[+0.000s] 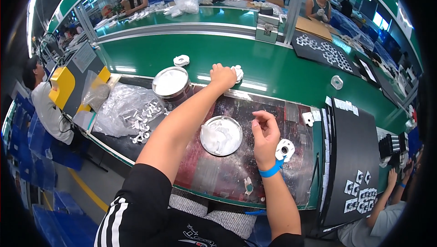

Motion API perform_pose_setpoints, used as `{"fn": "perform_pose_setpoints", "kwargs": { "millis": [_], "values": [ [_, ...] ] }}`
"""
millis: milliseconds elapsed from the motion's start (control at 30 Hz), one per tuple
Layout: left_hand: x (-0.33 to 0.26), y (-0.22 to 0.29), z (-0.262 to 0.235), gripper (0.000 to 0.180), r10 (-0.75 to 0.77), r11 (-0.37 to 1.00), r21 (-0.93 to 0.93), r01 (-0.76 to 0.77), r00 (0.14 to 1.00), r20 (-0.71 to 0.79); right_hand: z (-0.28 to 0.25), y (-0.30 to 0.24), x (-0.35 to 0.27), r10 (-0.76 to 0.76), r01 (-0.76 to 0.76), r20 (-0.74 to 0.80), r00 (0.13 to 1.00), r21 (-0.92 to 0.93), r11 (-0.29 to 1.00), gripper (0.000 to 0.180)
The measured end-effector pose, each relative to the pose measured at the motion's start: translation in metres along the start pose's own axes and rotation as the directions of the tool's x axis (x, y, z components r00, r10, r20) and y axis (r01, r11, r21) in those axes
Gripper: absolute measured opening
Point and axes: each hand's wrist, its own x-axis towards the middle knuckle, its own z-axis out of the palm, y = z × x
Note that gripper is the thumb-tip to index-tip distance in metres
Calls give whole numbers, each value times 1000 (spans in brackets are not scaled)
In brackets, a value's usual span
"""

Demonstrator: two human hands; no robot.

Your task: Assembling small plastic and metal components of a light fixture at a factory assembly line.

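Observation:
My left hand (222, 77) reaches far over the green surface, its fingers closed round a white plastic part (238, 73) that shows at their right side. Nearer me, my right hand (266, 133) hovers over the dark work mat, fingers loosely bent and thumb apart, with nothing visible between them. A blue band (271, 168) circles that wrist. Beside it lies a round white plastic housing (285, 150) with a dark centre hole. Between my arms stands a shallow round dish (234, 149) with white paste-like stuff and a white wad in it.
A round tin (171, 83) with white contents stands left of my forearm, near white stem-shaped parts (144, 116) and a clear plastic bag (122, 110). Another white part (181, 60) lies beyond. Black boards (353, 151) with small parts stand at right. Co-workers sit across and at both sides.

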Motion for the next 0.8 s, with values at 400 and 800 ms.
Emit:
{"fn": "perform_pose_setpoints", "kwargs": {
  "millis": [400,800],
  "values": [
    [101,-199,-111,74,-113,950,310,45,972,205,-1,-10,4,64,-62,-19,998,86,994,18],
    [77,-295,-104,68,-128,918,-359,167,983,131,0,-11,6,50,-50,43,998,-14,999,18]
  ]
}}
